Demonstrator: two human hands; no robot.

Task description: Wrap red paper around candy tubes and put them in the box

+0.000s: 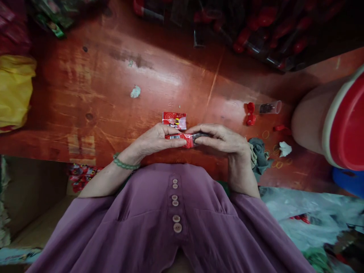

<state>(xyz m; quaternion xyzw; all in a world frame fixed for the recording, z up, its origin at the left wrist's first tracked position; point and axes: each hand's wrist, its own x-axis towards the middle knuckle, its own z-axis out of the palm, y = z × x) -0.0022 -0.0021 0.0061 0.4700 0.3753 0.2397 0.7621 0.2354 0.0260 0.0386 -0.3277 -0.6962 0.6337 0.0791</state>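
Note:
Both hands meet near the table's front edge, on a small clear plastic tube (189, 141) with a red sleeve and dark contents. My left hand (156, 141) pinches its red end, where a barcode shows. The dark end sits in the closed fingers of my right hand (222, 138), which partly hide it. The tube lies sideways between them. Just beyond my left fingers, a flat red printed label (172, 118) rests on the table. Farther right lie a clear tube (269, 107) with dark contents and a red flip cap (250, 113).
A pale bucket (309, 113) with a red lid (347, 125) stands at right. Near my right forearm are a grey cloth (258, 155), white scrap (284, 149) and rubber bands (277, 164). Red-capped tubes (267, 19) pile up behind. A yellow bag (15, 91) is at left.

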